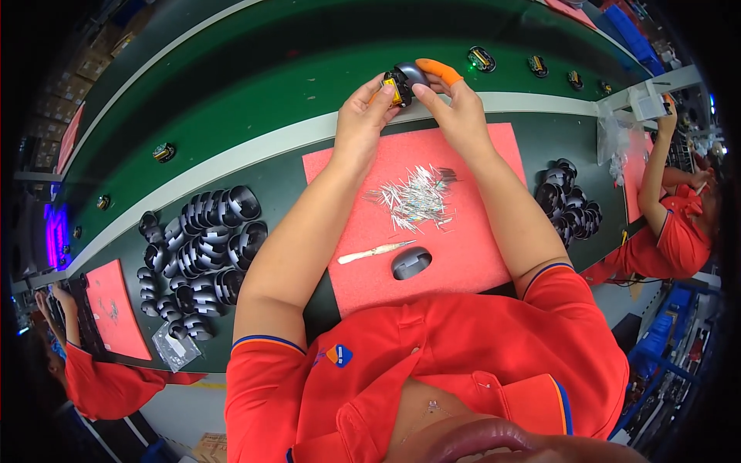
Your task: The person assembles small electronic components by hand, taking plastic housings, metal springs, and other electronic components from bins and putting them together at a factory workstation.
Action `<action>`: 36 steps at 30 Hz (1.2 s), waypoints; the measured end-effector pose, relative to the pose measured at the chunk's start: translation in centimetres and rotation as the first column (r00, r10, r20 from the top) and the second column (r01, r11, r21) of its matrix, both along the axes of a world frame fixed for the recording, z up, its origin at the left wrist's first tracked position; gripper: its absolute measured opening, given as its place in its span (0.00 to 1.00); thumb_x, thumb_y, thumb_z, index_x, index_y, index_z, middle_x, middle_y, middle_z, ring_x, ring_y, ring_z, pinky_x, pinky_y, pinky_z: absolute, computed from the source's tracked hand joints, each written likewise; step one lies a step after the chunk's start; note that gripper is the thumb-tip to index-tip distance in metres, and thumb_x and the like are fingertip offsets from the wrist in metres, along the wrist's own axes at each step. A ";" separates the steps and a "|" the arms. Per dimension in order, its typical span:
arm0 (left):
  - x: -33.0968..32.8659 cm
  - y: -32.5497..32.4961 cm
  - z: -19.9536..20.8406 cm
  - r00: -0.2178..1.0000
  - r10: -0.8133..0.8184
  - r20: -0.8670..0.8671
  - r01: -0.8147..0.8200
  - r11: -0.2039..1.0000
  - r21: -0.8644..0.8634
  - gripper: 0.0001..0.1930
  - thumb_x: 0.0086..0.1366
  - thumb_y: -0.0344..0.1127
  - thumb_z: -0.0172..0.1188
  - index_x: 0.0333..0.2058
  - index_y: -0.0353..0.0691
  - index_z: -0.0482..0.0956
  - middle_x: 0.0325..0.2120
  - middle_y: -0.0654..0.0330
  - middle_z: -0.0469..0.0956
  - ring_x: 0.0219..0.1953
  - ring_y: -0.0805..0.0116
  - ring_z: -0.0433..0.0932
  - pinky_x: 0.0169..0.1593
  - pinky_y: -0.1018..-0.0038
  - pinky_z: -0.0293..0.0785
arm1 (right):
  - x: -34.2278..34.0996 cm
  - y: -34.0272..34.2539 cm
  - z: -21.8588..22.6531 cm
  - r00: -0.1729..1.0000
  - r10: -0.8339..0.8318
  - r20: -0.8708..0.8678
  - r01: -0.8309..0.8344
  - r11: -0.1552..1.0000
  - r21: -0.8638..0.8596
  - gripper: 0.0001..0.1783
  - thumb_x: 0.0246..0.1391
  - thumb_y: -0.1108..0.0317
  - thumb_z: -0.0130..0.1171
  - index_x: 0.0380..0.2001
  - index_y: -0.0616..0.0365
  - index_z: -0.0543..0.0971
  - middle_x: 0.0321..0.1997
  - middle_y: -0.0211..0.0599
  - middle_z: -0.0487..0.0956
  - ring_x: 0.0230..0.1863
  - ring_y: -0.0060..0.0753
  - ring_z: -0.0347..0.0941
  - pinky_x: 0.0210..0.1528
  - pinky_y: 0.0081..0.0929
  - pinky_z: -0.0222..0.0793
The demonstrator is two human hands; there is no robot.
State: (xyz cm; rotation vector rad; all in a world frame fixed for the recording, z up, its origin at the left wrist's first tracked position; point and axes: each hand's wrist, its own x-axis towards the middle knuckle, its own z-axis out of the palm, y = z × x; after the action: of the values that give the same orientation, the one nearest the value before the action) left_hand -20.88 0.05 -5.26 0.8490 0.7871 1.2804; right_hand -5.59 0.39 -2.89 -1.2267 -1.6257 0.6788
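Note:
Both my hands are raised over the white rail, beyond the far edge of the pink foam mat (pixel 494 154). My left hand (pixel 360 119) is closed on a black mouse base (pixel 393 87) with a yellow part inside. My right hand (pixel 461 116), with an orange finger cot on its index finger, pinches a dark grey mouse shell (pixel 414 74) against that base. Whether the two are joined cannot be made out. Below them on the mat lie a loose pile of thin silvery slivers (pixel 417 199), a slim pale-handled tool (pixel 376 252) and one dark curved shell (pixel 411 264).
Rows of dark shells (pixel 207 243) lie left of the mat, with a clear plastic bag (pixel 177 347) near them. More shells (pixel 567 202) are heaped at right. Mouse bases with circuit boards (pixel 481 59) sit along the green belt (pixel 270 92). Co-workers sit at both sides.

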 end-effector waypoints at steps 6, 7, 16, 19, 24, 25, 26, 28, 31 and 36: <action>0.0 -0.1 -0.3 0.999 -0.014 0.044 0.016 0.999 -0.028 0.21 0.67 0.38 0.54 0.56 0.36 0.68 0.45 0.61 0.76 0.47 0.75 0.74 0.53 0.75 0.70 | 0.1 0.2 -0.4 1.000 -0.008 0.021 0.008 1.000 0.006 0.24 0.52 0.64 0.63 0.51 0.62 0.72 0.46 0.40 0.78 0.48 0.31 0.74 0.53 0.27 0.66; 0.0 -0.1 -0.2 0.999 -0.013 0.042 0.014 0.999 -0.038 0.21 0.67 0.38 0.55 0.56 0.36 0.69 0.45 0.61 0.76 0.47 0.75 0.74 0.53 0.75 0.70 | 0.1 0.2 -0.5 1.000 -0.009 0.021 0.009 1.000 0.006 0.24 0.52 0.64 0.63 0.51 0.62 0.72 0.46 0.40 0.78 0.48 0.31 0.74 0.53 0.27 0.66; 0.0 -0.2 0.0 0.999 0.003 0.034 -0.002 0.999 -0.034 0.20 0.67 0.36 0.54 0.56 0.35 0.69 0.45 0.61 0.75 0.47 0.75 0.74 0.52 0.77 0.72 | 0.3 0.5 -0.3 0.998 -0.025 0.054 0.031 0.994 -0.105 0.24 0.46 0.64 0.68 0.45 0.64 0.73 0.39 0.39 0.78 0.41 0.27 0.75 0.44 0.24 0.70; 0.0 -0.2 0.2 0.999 -0.005 0.033 0.006 0.999 -0.038 0.21 0.67 0.35 0.54 0.57 0.33 0.67 0.46 0.60 0.75 0.47 0.75 0.73 0.52 0.77 0.73 | 0.4 0.7 -0.8 0.998 -0.053 0.027 0.056 0.989 -0.138 0.28 0.45 0.61 0.69 0.46 0.66 0.74 0.39 0.42 0.80 0.37 0.28 0.78 0.41 0.23 0.72; -0.1 -0.1 -0.3 0.998 -0.048 0.039 0.049 0.999 -0.023 0.23 0.68 0.36 0.53 0.58 0.32 0.65 0.47 0.59 0.74 0.48 0.74 0.73 0.51 0.77 0.72 | 0.6 1.0 -1.2 0.968 0.073 -0.241 -0.137 0.956 -0.261 0.28 0.46 0.65 0.68 0.49 0.69 0.72 0.42 0.44 0.80 0.41 0.26 0.78 0.44 0.21 0.72; -0.1 0.0 -0.3 0.998 -0.057 0.022 0.057 0.998 -0.026 0.23 0.68 0.36 0.53 0.58 0.33 0.65 0.47 0.59 0.74 0.48 0.74 0.73 0.52 0.77 0.72 | 0.7 1.0 -1.4 0.968 0.072 -0.240 -0.136 0.956 -0.260 0.28 0.46 0.65 0.68 0.49 0.69 0.72 0.42 0.44 0.80 0.41 0.26 0.78 0.44 0.21 0.72; 0.0 0.0 -0.3 0.998 -0.065 0.006 0.065 0.997 -0.028 0.23 0.68 0.37 0.52 0.58 0.33 0.64 0.47 0.59 0.74 0.48 0.74 0.73 0.52 0.77 0.72 | 0.9 1.1 -1.8 0.953 0.081 -0.291 -0.158 0.954 -0.253 0.28 0.47 0.66 0.67 0.49 0.69 0.72 0.42 0.44 0.80 0.42 0.27 0.77 0.45 0.22 0.72; -0.1 0.1 -0.4 0.997 -0.082 -0.008 0.082 0.996 -0.025 0.23 0.68 0.37 0.52 0.58 0.33 0.65 0.47 0.59 0.74 0.48 0.74 0.73 0.52 0.77 0.72 | 1.0 1.2 -1.9 0.936 0.090 -0.341 -0.182 0.952 -0.247 0.27 0.48 0.67 0.67 0.49 0.70 0.72 0.42 0.44 0.79 0.42 0.27 0.77 0.45 0.22 0.72; -0.2 0.1 -0.3 0.996 -0.086 -0.030 0.086 0.996 -0.026 0.22 0.69 0.37 0.51 0.58 0.35 0.65 0.46 0.59 0.74 0.48 0.74 0.73 0.52 0.77 0.71 | 0.9 1.1 -1.8 0.953 0.084 -0.292 -0.169 0.946 -0.278 0.27 0.47 0.67 0.67 0.49 0.70 0.72 0.42 0.44 0.79 0.42 0.27 0.76 0.46 0.22 0.71; 0.1 0.1 -0.5 0.999 -0.050 -0.020 0.050 0.999 -0.021 0.20 0.69 0.36 0.51 0.57 0.35 0.67 0.47 0.59 0.75 0.48 0.74 0.73 0.52 0.76 0.72 | 0.7 1.2 -2.0 0.981 0.028 -0.194 -0.074 0.970 -0.233 0.24 0.48 0.66 0.66 0.46 0.65 0.71 0.40 0.37 0.76 0.42 0.24 0.73 0.48 0.22 0.69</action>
State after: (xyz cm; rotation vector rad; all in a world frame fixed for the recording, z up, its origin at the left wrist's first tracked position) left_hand -20.77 0.15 -5.75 0.8618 0.7897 1.2191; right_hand -4.94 1.60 -4.86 -1.2513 -1.4514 1.0178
